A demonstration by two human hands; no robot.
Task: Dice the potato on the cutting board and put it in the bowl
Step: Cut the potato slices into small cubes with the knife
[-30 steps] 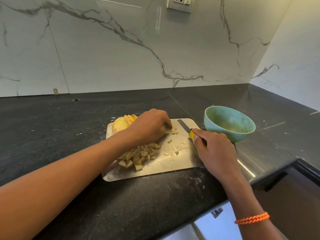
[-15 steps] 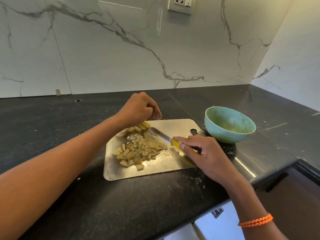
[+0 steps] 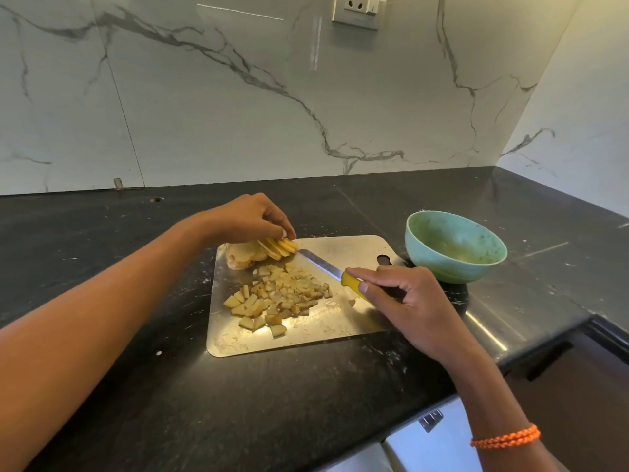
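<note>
A steel cutting board (image 3: pixel 343 332) lies on the black counter. A heap of diced potato (image 3: pixel 277 294) covers its middle. At the board's far left corner sit several potato slices (image 3: pixel 279 247) leaning on an uncut potato piece (image 3: pixel 240 255). My left hand (image 3: pixel 250 219) hovers over the slices, its fingertips pinching the topmost ones. My right hand (image 3: pixel 405 301) grips the yellow handle of a knife (image 3: pixel 321 264), whose blade points at the slices. The green bowl (image 3: pixel 454 247) stands to the right of the board, with no potato visible in it.
The counter's front edge (image 3: pixel 476 386) runs close behind my right wrist, with a drawer below. A marble wall with a socket (image 3: pixel 355 10) backs the counter. Bare black counter (image 3: pixel 102 240) lies left of the board.
My left hand lifted off the diced heap and moved back to the slices at the far corner. The knife swung left so its blade points toward the slices.
</note>
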